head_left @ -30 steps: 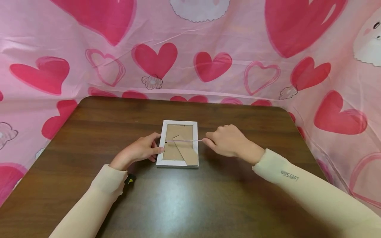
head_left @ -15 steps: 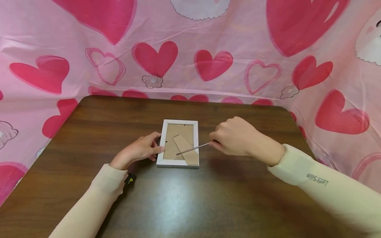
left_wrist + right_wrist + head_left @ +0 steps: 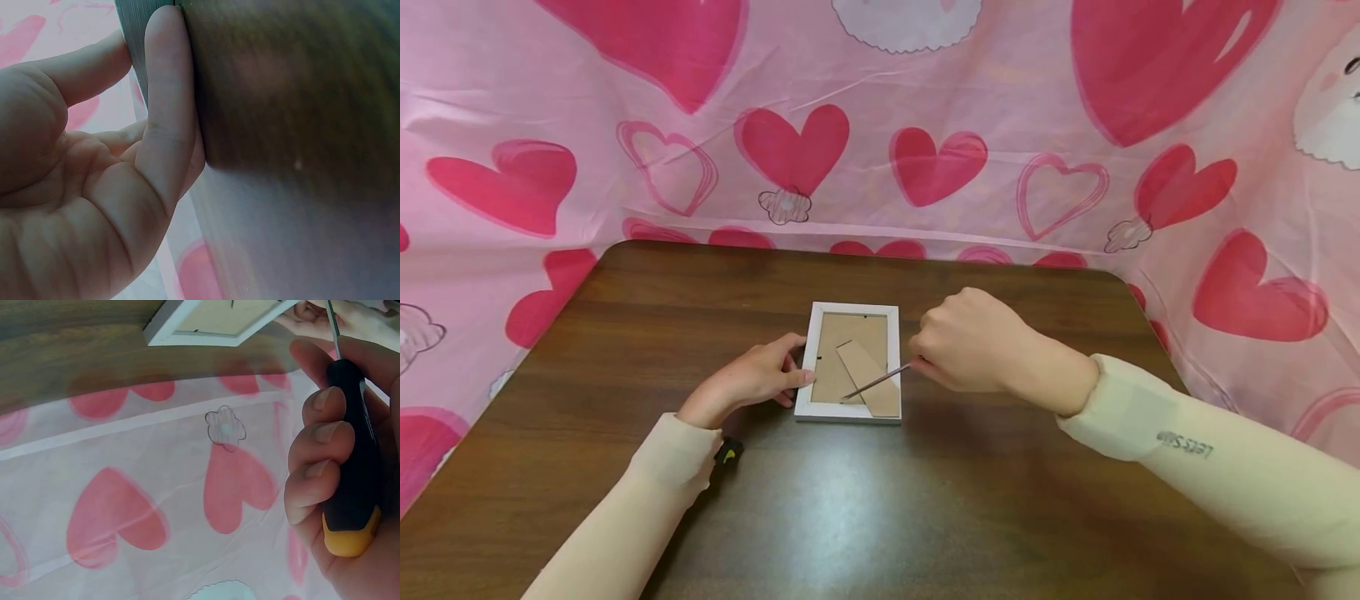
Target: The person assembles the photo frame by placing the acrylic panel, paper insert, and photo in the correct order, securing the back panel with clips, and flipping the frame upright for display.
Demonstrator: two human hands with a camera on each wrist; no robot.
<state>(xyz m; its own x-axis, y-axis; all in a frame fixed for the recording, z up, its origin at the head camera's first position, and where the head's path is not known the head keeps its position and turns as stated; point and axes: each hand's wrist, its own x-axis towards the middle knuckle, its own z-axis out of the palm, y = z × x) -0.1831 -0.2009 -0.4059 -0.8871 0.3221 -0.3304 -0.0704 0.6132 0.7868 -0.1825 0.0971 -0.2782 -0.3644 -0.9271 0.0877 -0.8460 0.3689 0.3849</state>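
A white picture frame (image 3: 892, 333) lies face down on the table, its brown backing board (image 3: 842, 329) upward. A slanted cardboard stand leg (image 3: 859, 364) crosses the board, and small dark tabs show along its edges. My left hand (image 3: 756, 375) holds the frame's left side, thumb on the rim and fingers along the outer edge. In my right hand (image 3: 973, 342) I grip a screwdriver (image 3: 353, 450) by its black and yellow handle. Its thin shaft reaches down-left over the leg, with the tip close to the tab at the board's bottom edge; contact cannot be told.
The brown wooden table (image 3: 737, 517) spreads around the frame. Pink cloth (image 3: 865, 83) printed with hearts hangs behind the table and along both sides. A small black object (image 3: 727, 452) sits at my left wrist, by the cuff.
The screwdriver tip has moved from the board's left-side tab down to its bottom edge. My right hand went right, then partly back left; the left hand and frame stay put.
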